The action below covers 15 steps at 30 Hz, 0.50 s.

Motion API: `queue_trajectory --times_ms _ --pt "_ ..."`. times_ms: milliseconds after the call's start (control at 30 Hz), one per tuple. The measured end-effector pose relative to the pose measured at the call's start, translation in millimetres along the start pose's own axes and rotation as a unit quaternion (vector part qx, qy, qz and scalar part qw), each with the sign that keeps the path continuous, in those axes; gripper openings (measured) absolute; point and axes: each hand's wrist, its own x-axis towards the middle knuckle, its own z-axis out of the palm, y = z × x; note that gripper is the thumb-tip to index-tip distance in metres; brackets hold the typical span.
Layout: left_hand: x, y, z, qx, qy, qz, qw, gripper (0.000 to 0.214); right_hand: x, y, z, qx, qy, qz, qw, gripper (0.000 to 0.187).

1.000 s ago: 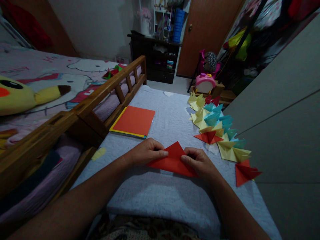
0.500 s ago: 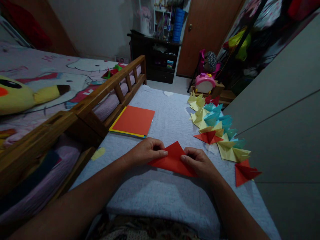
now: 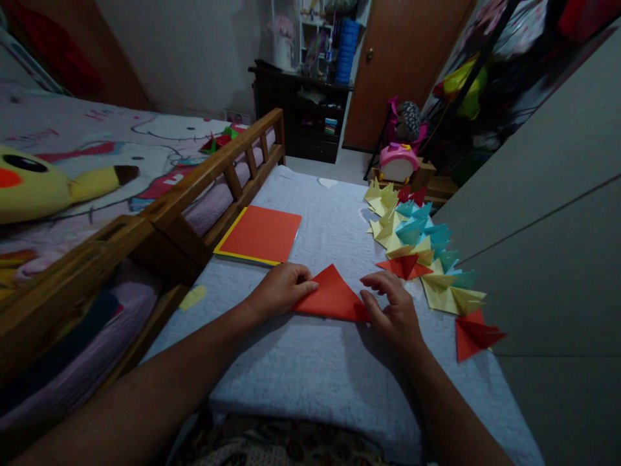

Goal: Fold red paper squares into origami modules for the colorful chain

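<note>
A sheet of red-orange origami paper [image 3: 334, 298], folded into a triangle with its peak pointing away from me, is in front of me above the cloth-covered surface. My left hand [image 3: 283, 289] pinches its left side between thumb and fingers. Beside the right corner is my right hand [image 3: 392, 309], its thumb and fingers apart and curved, with nothing gripped. Further off to the left lies a stack of square coloured paper [image 3: 264, 234], orange on top with a yellow edge showing.
Folded paper cranes in yellow, blue and red [image 3: 388, 226] line the right side, with a red one [image 3: 478, 335] nearest me. A wooden bed rail [image 3: 213, 169] runs along the left. The light cloth [image 3: 310, 375] covers the surface, and a pale cabinet [image 3: 557, 272] borders the right.
My right hand has let go of the paper and opened, moving slightly right. The folded sheet has shifted a little left and away from me, still in my left hand.
</note>
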Motion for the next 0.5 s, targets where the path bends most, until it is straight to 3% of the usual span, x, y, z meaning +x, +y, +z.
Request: queue_trajectory --times_ms 100,167,333,500 --pt "1 3 1.3 0.054 0.008 -0.004 0.999 0.026 -7 -8 9 -0.063 -0.056 -0.11 0.99 0.025" --pt "0 6 2.1 0.085 0.007 -0.005 0.996 0.025 -11 -14 15 -0.101 -0.115 -0.135 0.979 0.031" --pt "-1 8 4.9 0.151 0.01 -0.009 0.989 0.023 -14 -19 22 -0.173 -0.203 -0.125 0.956 0.036" --pt "-3 9 9.0 0.236 0.019 -0.003 0.971 0.025 -15 -17 24 -0.2 -0.219 -0.12 0.947 0.036"
